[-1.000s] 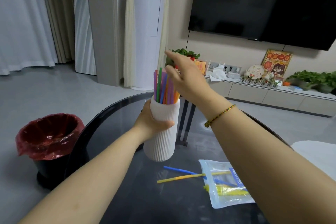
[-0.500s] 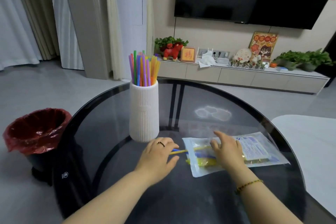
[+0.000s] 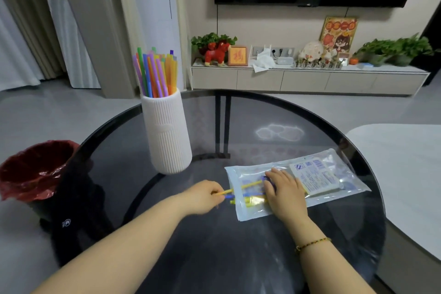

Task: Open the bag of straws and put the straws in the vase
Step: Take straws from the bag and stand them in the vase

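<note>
A white ribbed vase (image 3: 167,133) stands upright on the round dark glass table (image 3: 238,246), with several coloured straws (image 3: 156,74) sticking out of its top. To its right, a clear plastic bag (image 3: 329,174) lies flat with its open end facing left, and a few yellow and blue straws (image 3: 250,196) poke out of that mouth. My left hand (image 3: 202,197) pinches the ends of a yellow and a blue straw just outside the bag. My right hand (image 3: 285,192) presses flat on top of the bag, over the straws inside.
A black bin with a red liner (image 3: 35,169) stands on the floor at the table's left. A white table edge (image 3: 405,174) sits to the right. Beyond the table is a low TV cabinet (image 3: 307,79) with plants and ornaments.
One second ago my left hand gripped the vase and my right hand was at the straw tops. Both hands have since dropped to the bag; the left now pinches straw ends.
</note>
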Action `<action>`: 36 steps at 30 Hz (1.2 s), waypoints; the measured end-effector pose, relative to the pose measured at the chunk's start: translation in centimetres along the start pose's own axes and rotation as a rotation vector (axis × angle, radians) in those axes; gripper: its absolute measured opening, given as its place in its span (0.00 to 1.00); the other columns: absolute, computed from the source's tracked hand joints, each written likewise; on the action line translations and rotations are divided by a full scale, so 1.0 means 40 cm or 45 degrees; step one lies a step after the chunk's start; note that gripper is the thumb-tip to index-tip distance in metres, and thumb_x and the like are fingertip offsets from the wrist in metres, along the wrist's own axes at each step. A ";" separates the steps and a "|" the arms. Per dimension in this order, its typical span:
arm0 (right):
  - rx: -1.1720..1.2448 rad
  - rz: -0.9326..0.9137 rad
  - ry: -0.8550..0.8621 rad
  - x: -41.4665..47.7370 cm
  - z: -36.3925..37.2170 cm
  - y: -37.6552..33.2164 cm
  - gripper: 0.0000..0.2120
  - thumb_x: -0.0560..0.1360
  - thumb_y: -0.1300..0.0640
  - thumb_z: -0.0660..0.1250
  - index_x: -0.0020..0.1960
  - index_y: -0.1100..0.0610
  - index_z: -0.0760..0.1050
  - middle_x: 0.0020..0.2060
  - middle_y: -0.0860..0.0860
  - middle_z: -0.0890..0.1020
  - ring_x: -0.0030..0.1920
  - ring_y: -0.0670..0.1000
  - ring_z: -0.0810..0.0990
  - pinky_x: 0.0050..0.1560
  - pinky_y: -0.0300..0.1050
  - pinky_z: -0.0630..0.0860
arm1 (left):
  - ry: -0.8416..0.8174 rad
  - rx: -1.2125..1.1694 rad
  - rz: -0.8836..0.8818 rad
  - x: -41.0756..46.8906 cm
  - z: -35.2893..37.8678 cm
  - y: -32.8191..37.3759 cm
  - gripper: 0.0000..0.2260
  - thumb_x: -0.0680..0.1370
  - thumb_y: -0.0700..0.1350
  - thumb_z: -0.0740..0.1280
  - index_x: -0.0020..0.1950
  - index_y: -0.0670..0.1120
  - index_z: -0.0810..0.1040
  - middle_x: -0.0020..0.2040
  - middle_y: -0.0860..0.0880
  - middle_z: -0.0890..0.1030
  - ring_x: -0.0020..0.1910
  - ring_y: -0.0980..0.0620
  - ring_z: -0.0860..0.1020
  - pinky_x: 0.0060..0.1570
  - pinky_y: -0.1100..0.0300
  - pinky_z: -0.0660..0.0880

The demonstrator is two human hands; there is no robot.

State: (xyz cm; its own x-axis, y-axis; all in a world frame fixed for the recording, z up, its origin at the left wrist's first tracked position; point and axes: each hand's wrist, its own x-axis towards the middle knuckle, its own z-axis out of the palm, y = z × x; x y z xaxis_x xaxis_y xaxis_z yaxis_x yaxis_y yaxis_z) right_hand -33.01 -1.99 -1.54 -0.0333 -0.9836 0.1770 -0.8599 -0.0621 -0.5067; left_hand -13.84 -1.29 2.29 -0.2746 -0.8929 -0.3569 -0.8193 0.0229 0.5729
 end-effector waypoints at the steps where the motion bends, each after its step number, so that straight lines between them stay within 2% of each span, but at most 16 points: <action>1: 0.004 0.001 -0.008 -0.001 0.000 0.001 0.15 0.78 0.55 0.55 0.63 0.55 0.69 0.68 0.52 0.70 0.70 0.52 0.63 0.72 0.50 0.53 | -0.067 -0.151 -0.026 0.001 0.002 0.009 0.10 0.79 0.46 0.55 0.39 0.49 0.71 0.37 0.54 0.74 0.28 0.56 0.68 0.28 0.65 0.64; 3: 0.019 0.002 -0.014 -0.002 0.002 0.000 0.16 0.78 0.55 0.55 0.64 0.55 0.69 0.68 0.52 0.70 0.70 0.52 0.62 0.72 0.50 0.53 | -0.099 -0.362 -0.087 0.006 0.006 0.023 0.13 0.79 0.50 0.54 0.36 0.50 0.70 0.37 0.52 0.75 0.21 0.57 0.65 0.23 0.66 0.61; 6: 0.083 -0.005 0.010 -0.003 0.002 -0.001 0.15 0.78 0.56 0.55 0.63 0.56 0.70 0.67 0.52 0.71 0.69 0.52 0.63 0.71 0.50 0.54 | 0.049 -0.337 -0.131 0.018 0.029 0.042 0.19 0.76 0.58 0.58 0.30 0.48 0.68 0.32 0.49 0.71 0.23 0.55 0.64 0.23 0.65 0.61; 9: 0.278 0.009 0.132 -0.007 -0.008 -0.005 0.14 0.77 0.59 0.57 0.60 0.60 0.72 0.62 0.56 0.76 0.64 0.55 0.69 0.66 0.49 0.61 | 0.205 -0.284 -0.074 0.031 0.064 0.058 0.14 0.73 0.51 0.67 0.29 0.49 0.71 0.26 0.54 0.69 0.25 0.57 0.66 0.25 0.64 0.60; 12: 0.668 0.188 0.341 -0.020 -0.033 -0.018 0.11 0.76 0.62 0.57 0.55 0.60 0.75 0.55 0.58 0.77 0.59 0.56 0.72 0.60 0.49 0.68 | 0.252 -0.424 -0.077 0.032 0.076 0.062 0.13 0.74 0.48 0.67 0.30 0.46 0.72 0.26 0.55 0.68 0.25 0.57 0.65 0.22 0.67 0.60; 15: 0.947 0.382 0.623 -0.035 -0.063 -0.032 0.06 0.75 0.61 0.59 0.42 0.53 0.71 0.45 0.52 0.76 0.51 0.54 0.74 0.49 0.44 0.68 | 0.269 -0.568 -0.114 0.026 0.065 0.058 0.08 0.75 0.45 0.66 0.38 0.42 0.77 0.28 0.53 0.69 0.26 0.57 0.65 0.17 0.73 0.60; 18: 1.189 0.686 0.788 -0.046 -0.076 -0.039 0.05 0.74 0.58 0.61 0.43 0.59 0.68 0.44 0.56 0.73 0.43 0.52 0.72 0.45 0.44 0.66 | 0.262 -0.637 -0.190 0.015 0.048 0.040 0.14 0.75 0.45 0.65 0.30 0.43 0.69 0.26 0.50 0.65 0.25 0.54 0.60 0.15 0.71 0.57; 20: 1.418 0.887 0.719 -0.055 -0.066 -0.051 0.08 0.74 0.56 0.62 0.49 0.59 0.67 0.42 0.55 0.73 0.38 0.50 0.73 0.45 0.44 0.69 | 0.230 -0.693 -0.217 0.007 0.034 0.029 0.11 0.76 0.47 0.64 0.36 0.43 0.71 0.27 0.49 0.62 0.25 0.54 0.57 0.18 0.69 0.55; 22: 1.598 0.982 0.618 -0.067 -0.052 -0.075 0.13 0.74 0.56 0.63 0.55 0.60 0.65 0.42 0.53 0.73 0.37 0.47 0.75 0.47 0.43 0.72 | 0.204 -0.761 -0.213 -0.004 0.020 0.017 0.08 0.76 0.48 0.63 0.44 0.44 0.76 0.28 0.50 0.63 0.25 0.55 0.57 0.19 0.69 0.55; 25: 1.756 1.017 0.473 -0.081 -0.033 -0.114 0.23 0.75 0.55 0.63 0.64 0.66 0.62 0.47 0.56 0.76 0.52 0.53 0.77 0.56 0.47 0.72 | 0.178 -0.866 -0.167 -0.015 0.005 -0.001 0.08 0.77 0.47 0.63 0.44 0.46 0.79 0.27 0.52 0.69 0.18 0.58 0.58 0.18 0.70 0.55; 26: 1.829 1.015 0.404 -0.082 -0.029 -0.123 0.23 0.75 0.54 0.62 0.64 0.66 0.63 0.49 0.57 0.76 0.56 0.56 0.76 0.59 0.48 0.72 | 0.169 -0.896 -0.154 -0.016 0.000 -0.004 0.08 0.77 0.47 0.63 0.42 0.47 0.79 0.26 0.53 0.72 0.16 0.58 0.58 0.18 0.70 0.55; 27: 1.921 0.981 0.314 -0.079 -0.026 -0.130 0.19 0.76 0.53 0.61 0.61 0.64 0.66 0.51 0.58 0.77 0.57 0.57 0.76 0.60 0.49 0.71 | 0.154 -0.913 -0.145 -0.019 -0.005 -0.005 0.08 0.77 0.48 0.63 0.41 0.49 0.79 0.25 0.54 0.73 0.16 0.58 0.58 0.17 0.70 0.56; 29: 2.174 0.835 0.125 -0.072 -0.027 -0.143 0.14 0.76 0.50 0.59 0.55 0.59 0.72 0.53 0.56 0.78 0.52 0.55 0.78 0.56 0.50 0.74 | 0.107 -0.906 -0.132 -0.027 -0.012 -0.006 0.08 0.77 0.48 0.63 0.41 0.49 0.80 0.23 0.56 0.75 0.16 0.58 0.58 0.18 0.69 0.56; 31: 2.360 0.647 0.000 -0.062 -0.029 -0.143 0.19 0.77 0.47 0.55 0.61 0.57 0.70 0.54 0.55 0.79 0.52 0.54 0.78 0.53 0.51 0.74 | 0.042 -0.891 -0.133 -0.036 -0.015 -0.004 0.09 0.76 0.49 0.63 0.40 0.49 0.80 0.21 0.57 0.74 0.16 0.58 0.58 0.18 0.69 0.56; 34: 2.435 0.554 -0.090 -0.042 -0.036 -0.139 0.19 0.77 0.48 0.53 0.63 0.57 0.68 0.54 0.55 0.78 0.56 0.55 0.76 0.57 0.53 0.73 | 0.024 -0.925 -0.160 -0.042 -0.010 0.000 0.14 0.76 0.54 0.60 0.38 0.47 0.78 0.20 0.57 0.71 0.16 0.59 0.57 0.17 0.69 0.55; 36: 2.434 0.612 -0.026 -0.028 -0.043 -0.136 0.15 0.78 0.51 0.54 0.58 0.57 0.72 0.49 0.53 0.81 0.51 0.54 0.79 0.51 0.51 0.75 | 0.113 -1.024 -0.218 -0.037 -0.006 0.003 0.21 0.76 0.60 0.56 0.35 0.47 0.76 0.24 0.54 0.72 0.16 0.59 0.58 0.16 0.70 0.54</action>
State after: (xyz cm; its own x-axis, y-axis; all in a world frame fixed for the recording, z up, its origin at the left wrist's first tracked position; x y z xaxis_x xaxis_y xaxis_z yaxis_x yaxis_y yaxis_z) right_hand -29.16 -0.27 2.48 -0.0394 -0.9725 -0.2297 0.7961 0.1083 -0.5954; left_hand -13.39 -0.07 3.06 -0.1104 -0.8876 -0.4471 -0.2262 -0.4156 0.8810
